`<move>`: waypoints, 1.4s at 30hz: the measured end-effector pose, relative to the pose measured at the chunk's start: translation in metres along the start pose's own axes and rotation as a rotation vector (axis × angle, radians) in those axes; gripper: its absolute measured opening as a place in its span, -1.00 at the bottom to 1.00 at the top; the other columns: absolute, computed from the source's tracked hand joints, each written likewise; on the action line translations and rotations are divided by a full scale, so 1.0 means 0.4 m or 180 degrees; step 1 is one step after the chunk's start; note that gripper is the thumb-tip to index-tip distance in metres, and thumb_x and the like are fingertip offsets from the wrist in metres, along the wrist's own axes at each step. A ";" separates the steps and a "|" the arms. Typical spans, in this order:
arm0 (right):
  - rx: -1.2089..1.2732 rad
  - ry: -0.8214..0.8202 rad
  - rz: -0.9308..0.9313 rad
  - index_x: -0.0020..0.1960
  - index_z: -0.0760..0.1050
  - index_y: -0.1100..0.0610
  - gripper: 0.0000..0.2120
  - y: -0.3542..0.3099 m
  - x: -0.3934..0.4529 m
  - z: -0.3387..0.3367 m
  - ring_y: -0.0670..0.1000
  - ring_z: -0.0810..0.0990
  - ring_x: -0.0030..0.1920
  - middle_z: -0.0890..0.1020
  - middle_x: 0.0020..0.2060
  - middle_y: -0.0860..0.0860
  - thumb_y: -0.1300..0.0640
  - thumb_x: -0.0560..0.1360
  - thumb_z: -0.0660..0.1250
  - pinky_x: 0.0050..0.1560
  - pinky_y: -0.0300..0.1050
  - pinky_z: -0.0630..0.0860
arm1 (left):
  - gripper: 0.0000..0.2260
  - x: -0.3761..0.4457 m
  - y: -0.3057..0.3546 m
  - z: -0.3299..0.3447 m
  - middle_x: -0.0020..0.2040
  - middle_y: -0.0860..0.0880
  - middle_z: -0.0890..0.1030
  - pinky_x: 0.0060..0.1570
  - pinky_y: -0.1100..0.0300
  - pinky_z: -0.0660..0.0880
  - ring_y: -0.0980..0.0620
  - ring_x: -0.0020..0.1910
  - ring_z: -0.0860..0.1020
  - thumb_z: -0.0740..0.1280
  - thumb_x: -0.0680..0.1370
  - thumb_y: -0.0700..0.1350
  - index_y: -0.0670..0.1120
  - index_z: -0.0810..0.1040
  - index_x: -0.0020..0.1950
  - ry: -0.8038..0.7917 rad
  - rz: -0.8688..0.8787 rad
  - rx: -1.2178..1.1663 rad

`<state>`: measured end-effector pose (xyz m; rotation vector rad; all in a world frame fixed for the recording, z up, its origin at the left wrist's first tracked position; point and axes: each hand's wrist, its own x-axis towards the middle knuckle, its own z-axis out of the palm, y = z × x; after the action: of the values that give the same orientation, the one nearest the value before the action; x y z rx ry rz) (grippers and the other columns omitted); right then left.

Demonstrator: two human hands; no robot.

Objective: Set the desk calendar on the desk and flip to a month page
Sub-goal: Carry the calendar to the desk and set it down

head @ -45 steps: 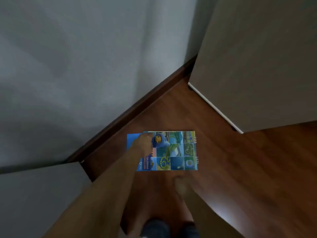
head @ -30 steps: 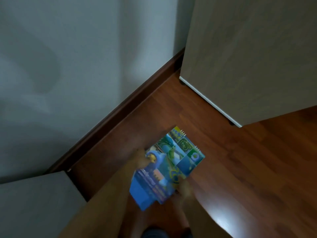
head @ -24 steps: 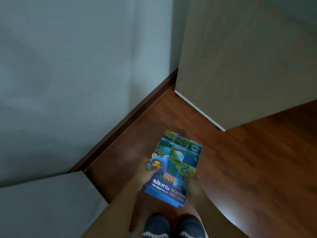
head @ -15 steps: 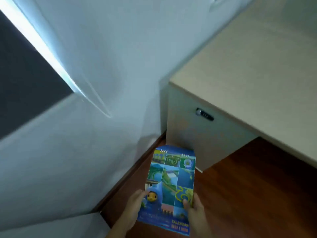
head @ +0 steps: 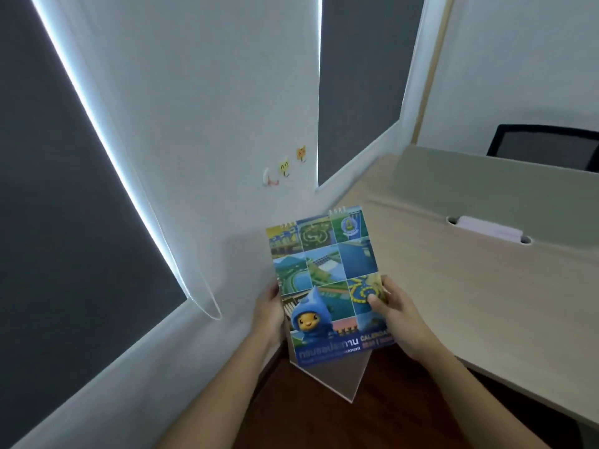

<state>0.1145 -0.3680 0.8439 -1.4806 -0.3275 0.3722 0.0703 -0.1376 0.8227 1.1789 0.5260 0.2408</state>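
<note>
The right hand (head: 397, 314) pinches the calendar (head: 327, 283) with its thumb on the cover, and the left hand (head: 269, 311) grips the opposite edge, fingers hidden behind. It is held in the air, near the corner of the desk (head: 470, 286), not yet on it. It looks light and stiff-backed with thin pages, so holding both side edges low seems sound; the wire binding at top should let pages flip.

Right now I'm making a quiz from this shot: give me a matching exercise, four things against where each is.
Things:
1. desk calendar
2. smiley wall hooks
3. office chair
4. roller blind cord

Places:
A. behind the desk, far right
B. on the white wall
C. held in left hand and right hand
D. looping below the left window

Pairs: 1-C, 2-B, 3-A, 4-D
</note>
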 end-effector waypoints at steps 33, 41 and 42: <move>-0.1962 0.2504 0.0990 0.33 0.33 0.21 -0.61 0.077 -0.136 -0.926 0.21 0.54 0.01 0.60 0.13 0.23 0.42 0.54 0.11 -0.09 0.03 0.49 | -0.64 0.041 -0.442 1.023 0.19 -0.19 0.63 -0.01 0.17 0.56 -0.09 0.08 0.62 0.48 0.40 -0.33 -0.20 0.54 0.17 -0.1882 -0.0625 0.1627; -0.1323 0.3132 0.0889 0.32 0.31 0.20 -0.70 0.133 -0.144 -0.871 0.09 0.55 0.10 0.56 0.22 0.17 0.31 0.61 0.14 0.04 0.07 0.58 | -0.44 -0.012 -0.508 0.979 0.41 -0.14 0.37 0.35 0.11 0.38 -0.11 0.39 0.40 0.42 0.48 -0.21 -0.16 0.29 0.43 -0.0951 0.0173 0.2044; -0.1335 0.3142 0.0876 0.32 0.32 0.20 -0.71 0.139 -0.157 -0.858 0.10 0.56 0.15 0.56 0.24 0.16 0.30 0.61 0.14 0.05 0.02 0.58 | -0.46 -0.027 -0.519 0.965 0.42 -0.14 0.36 0.35 0.14 0.36 -0.11 0.40 0.39 0.39 0.50 -0.21 -0.16 0.29 0.44 -0.0969 0.0250 0.2073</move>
<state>0.2047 -0.7007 0.7669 -1.9362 0.6265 -0.2559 0.2391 -0.5339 0.7421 1.8351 0.2908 -0.0565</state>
